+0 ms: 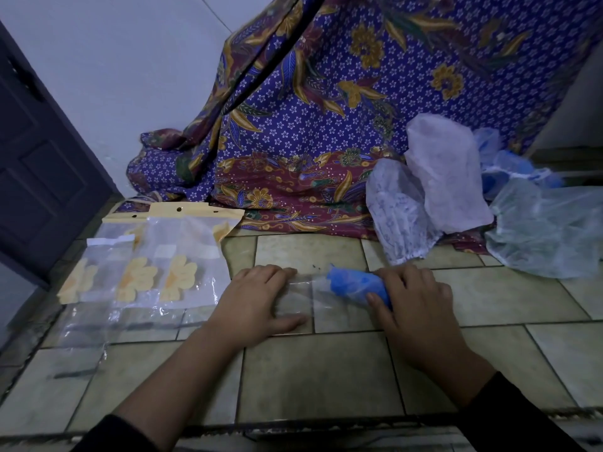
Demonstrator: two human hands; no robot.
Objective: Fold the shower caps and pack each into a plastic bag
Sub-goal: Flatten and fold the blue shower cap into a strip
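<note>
Nearest the viewer, bare tiled floor (326,370) is crossed by two forearms reaching toward the rolled blue cap (352,283), which is taken here as the landmark. The cap is grasped by the right hand (416,303) from its right end, with the fingers curled over it and the thumb laid along its near side. It is kept as a tight roll, presumably so that it cannot spring open while being fed in.

Just left of the cap, a clear bag (303,296) is laid flat on the tiles. It is pinned there by the left hand (257,298), whose fingers are spread straight and pressed down rather than closed. The bag is judged to be held this way so that it stays put as the roll is pushed against it. The cap's left tip looks veiled by film, so entry into the mouth appears to have begun, though how far cannot be told.

Further left of the cap, a stack of printed bags (146,272) with yellow flowers is kept within reach for later packing. Beyond the cap and to its right, loose caps (450,177), white, clear and blue, are heaped unfolded. Behind the cap, a patterned cloth (310,132) is draped down to the floor. Far to its left a dark door (39,164) is seen.
</note>
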